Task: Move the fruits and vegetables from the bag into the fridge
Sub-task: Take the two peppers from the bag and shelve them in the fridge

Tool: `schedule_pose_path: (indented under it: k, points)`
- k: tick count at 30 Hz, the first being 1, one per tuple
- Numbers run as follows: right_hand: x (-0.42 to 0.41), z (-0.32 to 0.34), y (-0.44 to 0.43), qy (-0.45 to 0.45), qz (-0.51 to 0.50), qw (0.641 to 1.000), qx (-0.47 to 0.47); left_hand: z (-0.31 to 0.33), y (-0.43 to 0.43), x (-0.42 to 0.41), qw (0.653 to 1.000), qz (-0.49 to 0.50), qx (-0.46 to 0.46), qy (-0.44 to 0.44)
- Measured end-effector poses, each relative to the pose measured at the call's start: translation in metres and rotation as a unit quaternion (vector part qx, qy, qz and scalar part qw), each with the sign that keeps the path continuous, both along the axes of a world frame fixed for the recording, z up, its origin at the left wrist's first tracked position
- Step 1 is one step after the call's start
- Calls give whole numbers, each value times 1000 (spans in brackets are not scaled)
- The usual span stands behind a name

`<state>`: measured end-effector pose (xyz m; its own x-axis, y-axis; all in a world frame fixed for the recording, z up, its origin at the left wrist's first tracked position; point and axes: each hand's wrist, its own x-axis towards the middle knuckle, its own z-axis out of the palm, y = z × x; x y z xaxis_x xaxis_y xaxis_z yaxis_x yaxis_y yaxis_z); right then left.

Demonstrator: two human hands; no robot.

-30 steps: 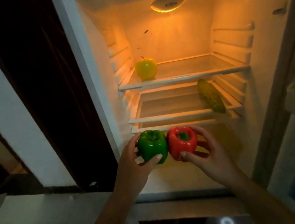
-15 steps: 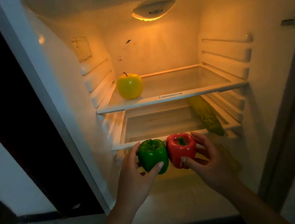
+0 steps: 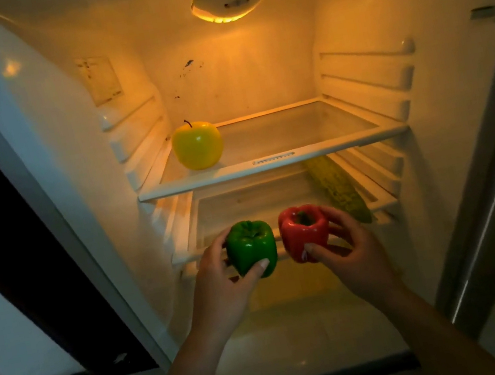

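The fridge (image 3: 342, 21) stands open, lit from its ceiling lamp. My left hand (image 3: 220, 286) grips a green bell pepper (image 3: 251, 246) in front of the lower shelf. Beside it, my right hand (image 3: 355, 255) holds a red bell pepper (image 3: 303, 232); a small gap separates the two peppers. A yellow apple (image 3: 197, 145) sits at the left of the upper glass shelf (image 3: 299, 153). A long green vegetable (image 3: 337, 186) lies along the right side of the lower shelf (image 3: 275, 202). The bag is out of view.
The fridge door edge (image 3: 488, 211) runs down the right side. A dark doorway (image 3: 5, 230) lies left of the fridge wall. The fridge floor (image 3: 299, 337) below my hands shows a yellowish surface.
The view has closed in on the fridge interior. Both hands carried the peppers forward toward the lower shelf, and the peppers, touching before, have drifted slightly apart.
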<state>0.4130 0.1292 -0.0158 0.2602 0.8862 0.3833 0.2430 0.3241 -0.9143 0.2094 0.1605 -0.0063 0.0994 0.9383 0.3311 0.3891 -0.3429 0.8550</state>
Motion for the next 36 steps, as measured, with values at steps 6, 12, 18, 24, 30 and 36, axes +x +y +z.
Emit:
schedule_pose_path:
  k: [6, 12, 18, 24, 30, 36]
  points:
    - [10, 4, 14, -43, -51, 998, 19, 6, 28, 11, 1000, -25, 2, -12]
    - [18, 2, 21, -73, -123, 989, 37, 1, 47, 29, 998, -48, 5, -31]
    - [24, 2, 31, -84, -154, 983, 49, 2, 68, 44, 996, -79, 18, -32]
    - [13, 3, 51, -144, -173, 971, 75, -1, 84, 40, 996, -78, 25, -24]
    - [12, -2, 58, -221, -206, 953, 34, 1, 92, 39, 994, -100, 25, -18]
    - [15, -4, 67, -331, -238, 912, 47, 1, 94, 39, 994, -106, 31, -27]
